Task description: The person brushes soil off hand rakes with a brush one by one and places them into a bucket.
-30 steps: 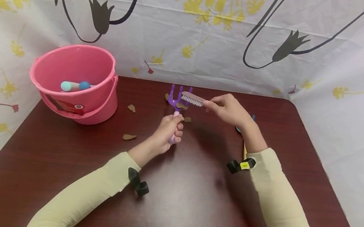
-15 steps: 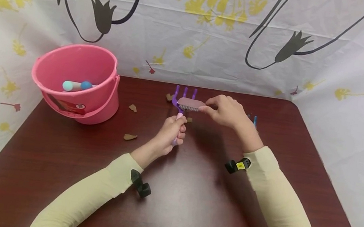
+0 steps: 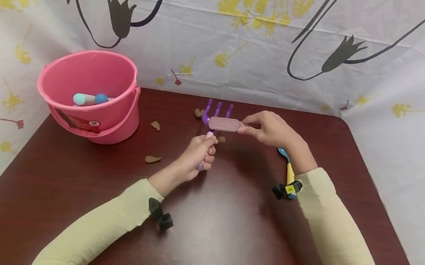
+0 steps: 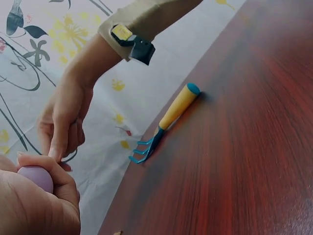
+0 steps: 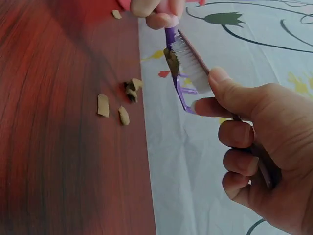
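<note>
My left hand point(image 3: 195, 156) grips the pink handle of a small purple garden rake point(image 3: 208, 113), its tines pointing away and slightly upward above the table. My right hand point(image 3: 271, 129) holds a pink brush point(image 3: 224, 124) by its handle, crosswise over the rake's head. In the right wrist view, the brush's white bristles point(image 5: 188, 61) face the rake's neck, where a brown flake point(image 5: 171, 61) clings, right at the bristle tips. From the head, the brush covers that flake. The left wrist view shows only the rounded handle end point(image 4: 36, 177) inside my left hand.
A pink bucket point(image 3: 117, 122) at the back left holds tools with pale and blue handle ends. Several brown flakes point(image 3: 152, 159) lie on the dark wooden table point(image 3: 199, 229). A blue rake with a yellow handle point(image 4: 178, 107) lies by my right forearm. A patterned cloth hangs behind.
The brush has moved down from the tines onto the rake's neck and rolled so its dotted back faces up. The rake has shifted slightly right. More of the yellow-handled rake shows.
</note>
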Demonstrator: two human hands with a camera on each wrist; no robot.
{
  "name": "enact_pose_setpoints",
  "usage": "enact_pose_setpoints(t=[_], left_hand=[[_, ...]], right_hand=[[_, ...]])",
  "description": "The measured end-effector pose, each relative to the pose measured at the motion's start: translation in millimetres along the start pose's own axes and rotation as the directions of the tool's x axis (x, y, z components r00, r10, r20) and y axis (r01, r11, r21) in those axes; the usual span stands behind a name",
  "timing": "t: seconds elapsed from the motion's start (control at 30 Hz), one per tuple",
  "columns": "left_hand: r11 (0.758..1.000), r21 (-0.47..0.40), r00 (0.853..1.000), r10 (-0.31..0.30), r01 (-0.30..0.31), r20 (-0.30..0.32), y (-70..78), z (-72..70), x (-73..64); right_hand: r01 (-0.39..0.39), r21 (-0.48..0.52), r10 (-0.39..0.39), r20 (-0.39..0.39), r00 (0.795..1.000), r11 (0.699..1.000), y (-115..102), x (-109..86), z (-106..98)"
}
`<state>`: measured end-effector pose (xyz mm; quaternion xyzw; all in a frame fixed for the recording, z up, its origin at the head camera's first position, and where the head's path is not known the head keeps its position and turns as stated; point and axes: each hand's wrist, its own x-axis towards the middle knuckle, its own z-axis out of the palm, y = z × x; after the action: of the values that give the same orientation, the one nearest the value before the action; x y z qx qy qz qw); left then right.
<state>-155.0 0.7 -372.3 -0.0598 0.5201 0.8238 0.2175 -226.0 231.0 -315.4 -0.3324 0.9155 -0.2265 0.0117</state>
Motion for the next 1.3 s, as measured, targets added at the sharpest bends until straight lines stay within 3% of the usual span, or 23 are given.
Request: enact_pose_setpoints(t=[0.47, 0.77, 0.9, 1.07, 1.3], left_hand=[[0.998, 0.062, 0.998, 0.027, -0.023, -0.063, 0.3, -4.0, -1.0], [0.993, 0.12, 0.999, 0.027, -0.022, -0.039, 1.4, -3.5, -4.5], [0.994, 0.107, 0.999, 0.022, -0.019, -0.029, -0.7, -2.8, -4.4], [0.998, 0.065, 0.999, 0.02, -0.017, -0.046, -0.1, -4.7, -3.0], [1.0, 0.002, 0.999, 0.004, -0.004, -0.05, 1.1, -8.0, -0.6]], right_hand=[[-0.066, -0.203, 0.063, -0.022, 0.998, 0.977, -16, 12.2, 1], [-0.047, -0.295, 0.036, -0.04, 0.999, 0.954, -28, 13.4, -7], [-0.058, -0.312, 0.046, -0.047, 0.998, 0.948, -28, 14.1, -6], [-0.117, -0.239, 0.095, -0.099, 0.99, 0.964, -17, 11.4, -1], [-0.159, 0.026, 0.161, -0.174, 0.972, 0.987, 3, 6.2, 9]])
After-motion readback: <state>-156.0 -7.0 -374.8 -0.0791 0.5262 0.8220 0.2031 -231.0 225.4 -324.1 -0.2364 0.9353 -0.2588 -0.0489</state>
